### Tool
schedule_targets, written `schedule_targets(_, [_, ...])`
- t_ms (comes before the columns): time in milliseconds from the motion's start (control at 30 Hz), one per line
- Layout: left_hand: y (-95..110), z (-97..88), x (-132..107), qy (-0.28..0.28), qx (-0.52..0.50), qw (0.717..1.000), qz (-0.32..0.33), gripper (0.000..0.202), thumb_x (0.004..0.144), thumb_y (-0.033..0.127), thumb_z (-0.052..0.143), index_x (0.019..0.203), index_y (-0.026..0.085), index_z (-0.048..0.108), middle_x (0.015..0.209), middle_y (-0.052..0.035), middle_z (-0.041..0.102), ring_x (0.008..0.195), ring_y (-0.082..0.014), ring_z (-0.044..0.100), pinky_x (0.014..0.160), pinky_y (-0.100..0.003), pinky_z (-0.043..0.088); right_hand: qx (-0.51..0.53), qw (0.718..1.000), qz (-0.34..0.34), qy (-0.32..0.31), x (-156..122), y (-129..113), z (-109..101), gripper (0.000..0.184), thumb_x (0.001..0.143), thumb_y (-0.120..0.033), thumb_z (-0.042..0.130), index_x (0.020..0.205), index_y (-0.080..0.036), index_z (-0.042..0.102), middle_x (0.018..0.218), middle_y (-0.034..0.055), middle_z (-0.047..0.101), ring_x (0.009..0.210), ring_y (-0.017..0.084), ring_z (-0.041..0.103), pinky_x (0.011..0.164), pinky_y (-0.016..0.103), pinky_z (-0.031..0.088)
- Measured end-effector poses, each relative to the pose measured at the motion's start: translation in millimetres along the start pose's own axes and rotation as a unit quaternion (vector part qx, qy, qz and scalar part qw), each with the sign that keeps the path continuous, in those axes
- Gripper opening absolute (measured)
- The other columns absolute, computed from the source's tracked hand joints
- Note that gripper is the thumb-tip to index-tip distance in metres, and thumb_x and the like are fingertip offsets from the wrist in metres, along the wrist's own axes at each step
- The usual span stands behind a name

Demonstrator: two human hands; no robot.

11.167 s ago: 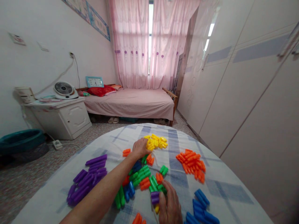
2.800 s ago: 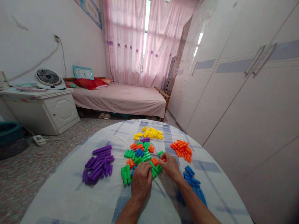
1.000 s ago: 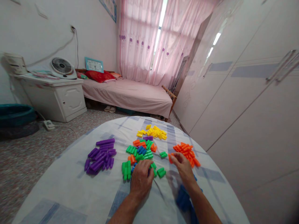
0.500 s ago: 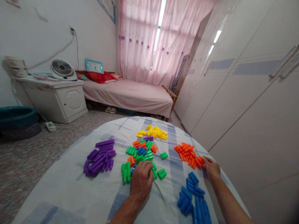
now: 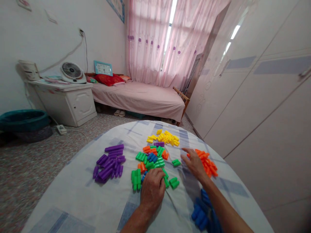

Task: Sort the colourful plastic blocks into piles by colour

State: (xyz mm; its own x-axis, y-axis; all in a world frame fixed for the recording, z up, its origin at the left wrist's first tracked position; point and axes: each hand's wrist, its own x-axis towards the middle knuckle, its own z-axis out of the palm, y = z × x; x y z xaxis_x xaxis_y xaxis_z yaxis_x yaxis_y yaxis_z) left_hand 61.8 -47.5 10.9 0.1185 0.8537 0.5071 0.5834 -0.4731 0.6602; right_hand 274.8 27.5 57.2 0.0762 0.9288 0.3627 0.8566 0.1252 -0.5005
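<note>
My left hand [image 5: 152,187] rests with curled fingers at the near edge of a mixed heap of plastic building pieces; whatever it grips is hidden under the fingers. Green pieces [image 5: 159,162], a blue piece [image 5: 152,157] and orange pieces [image 5: 142,167] lie around it. My right hand [image 5: 194,163] hovers with fingers spread and nothing visible in them, between a small green piece [image 5: 176,162] and the orange pile [image 5: 209,163], which it partly covers. Below the right forearm lies a blue pile [image 5: 200,216], partly hidden.
A purple pile [image 5: 109,165] sits on the left of the cloth-covered round table [image 5: 80,194], and a yellow pile [image 5: 167,138] at the far side. Beyond stand a bed [image 5: 141,97], a white cabinet [image 5: 84,106] with a fan [image 5: 72,70], and a wardrobe [image 5: 255,106].
My right hand has moved left from the near edge of the orange pile and its fingers have spread. My left hand stays at the mixed heap. The view has shifted slightly.
</note>
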Motion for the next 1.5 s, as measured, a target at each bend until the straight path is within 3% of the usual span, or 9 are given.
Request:
schedule_targets(67, [0.4, -0.4, 0.1, 0.002, 0.001, 1.0, 0.001, 0.02, 0.08, 0.009, 0.048, 0.084, 0.02, 0.064, 0.094, -0.0054, 0.065, 0.091, -0.0212, 0.058, 0.081, -0.037, 0.047, 0.002, 0.997, -0.045, -0.06, 3.7, -21.9, 22.4, 0.037, 0.081, -0.033, 0.052, 0.115, -0.022, 0.06, 0.12, 0.0054, 0.061, 0.114, 0.02, 0.053, 0.1, 0.033, 0.037])
schedule_targets(167, [0.8, -0.4, 0.0, 0.004, 0.003, 1.0, 0.0, 0.02, 0.08, 0.009, 0.048, 0.083, 0.02, 0.064, 0.094, -0.0052, 0.065, 0.09, -0.0209, 0.058, 0.08, -0.036, 0.047, -0.006, 0.993, -0.058, -0.1, 5.8, -40.9, 47.4, 0.036, 0.082, -0.028, 0.054, 0.116, -0.022, 0.06, 0.121, 0.0063, 0.061, 0.115, 0.021, 0.051, 0.099, 0.035, 0.036])
schedule_targets(367, [0.1, 0.4, 0.7, -0.002, 0.004, 1.0, -0.002, 0.02, 0.08, 0.008, 0.047, 0.083, 0.02, 0.063, 0.094, -0.005, 0.065, 0.091, -0.0209, 0.057, 0.08, -0.036, 0.046, -0.02, 0.993, -0.026, -0.111, 6.4, -46.5, 62.8, 0.04, 0.079, -0.027, 0.057, 0.118, -0.021, 0.06, 0.115, 0.0067, 0.065, 0.111, 0.023, 0.054, 0.095, 0.034, 0.038])
schedule_targets(567, [-0.5, 0.4, 0.2, -0.007, -0.006, 1.0, -0.007, 0.019, 0.08, 0.008, 0.048, 0.084, 0.02, 0.063, 0.096, -0.0047, 0.065, 0.091, -0.0207, 0.056, 0.082, -0.037, 0.045, -0.008, 0.995, -0.017, -0.095, 5.6, -47.4, 52.8, 0.034, 0.078, -0.022, 0.051, 0.11, -0.019, 0.062, 0.102, 0.0052, 0.068, 0.095, 0.018, 0.06, 0.085, 0.028, 0.042])
schedule_targets(733, [1.2, -0.4, 1.2, -0.012, -0.012, 1.0, -0.008, 0.021, 0.08, 0.007, 0.047, 0.084, 0.019, 0.063, 0.096, -0.0049, 0.064, 0.091, -0.0211, 0.056, 0.082, -0.038, 0.045, -0.014, 0.996, 0.014, -0.081, 20.3, -26.5, 29.0, 0.036, 0.081, -0.019, 0.041, 0.112, -0.014, 0.059, 0.085, 0.006, 0.068, 0.076, 0.017, 0.063, 0.073, 0.029, 0.045])
schedule_targets(933, [0.6, 0.6, 0.7, -0.015, -0.014, 1.0, -0.012, 0.02, 0.08, 0.007, 0.047, 0.084, 0.019, 0.063, 0.096, -0.0045, 0.064, 0.092, -0.021, 0.056, 0.083, -0.038, 0.045, -0.011, 0.986, -0.056, -0.155, 14.0, -20.6, 31.2, 0.04, 0.08, -0.032, 0.054, 0.117, -0.019, 0.061, 0.113, 0.0089, 0.064, 0.101, 0.02, 0.06, 0.087, 0.03, 0.043])
schedule_targets(1167, [0.3, 2.5, -0.2, -0.012, -0.014, 1.0, -0.019, 0.019, 0.08, 0.007, 0.048, 0.083, 0.02, 0.062, 0.095, -0.0037, 0.064, 0.091, -0.0204, 0.056, 0.081, -0.037, 0.045, -0.042, 0.982, -0.081, -0.167, -1.6, -36.0, 43.8, 0.034, 0.084, -0.031, 0.048, 0.112, -0.018, 0.062, 0.109, 0.0077, 0.066, 0.099, 0.021, 0.061, 0.087, 0.031, 0.044])
schedule_targets(1333, [0.7, 2.3, -1.5, -0.003, -0.021, 1.0, -0.017, 0.02, 0.079, 0.006, 0.049, 0.083, 0.02, 0.063, 0.094, -0.0041, 0.065, 0.091, -0.0205, 0.057, 0.082, -0.037, 0.045, -0.092, 0.986, -0.051, -0.126, 29.1, -19.6, 17.7, 0.038, 0.093, -0.025, 0.033, 0.119, -0.017, 0.06, 0.117, 0.0076, 0.064, 0.108, 0.018, 0.059, 0.093, 0.025, 0.041])
schedule_targets(1500, [1.2, 3.8, -2.6, -0.001, -0.029, 0.999, -0.026, 0.022, 0.077, 0.004, 0.049, 0.083, 0.02, 0.063, 0.093, -0.0037, 0.065, 0.09, -0.0202, 0.057, 0.081, -0.037, 0.046, -0.205, 0.975, 0.019, -0.085, 70.6, 15.3, -4.8, 0.039, 0.092, -0.022, 0.034, 0.122, -0.016, 0.058, 0.121, 0.0135, 0.06, 0.103, 0.025, 0.06, 0.085, 0.036, 0.043])
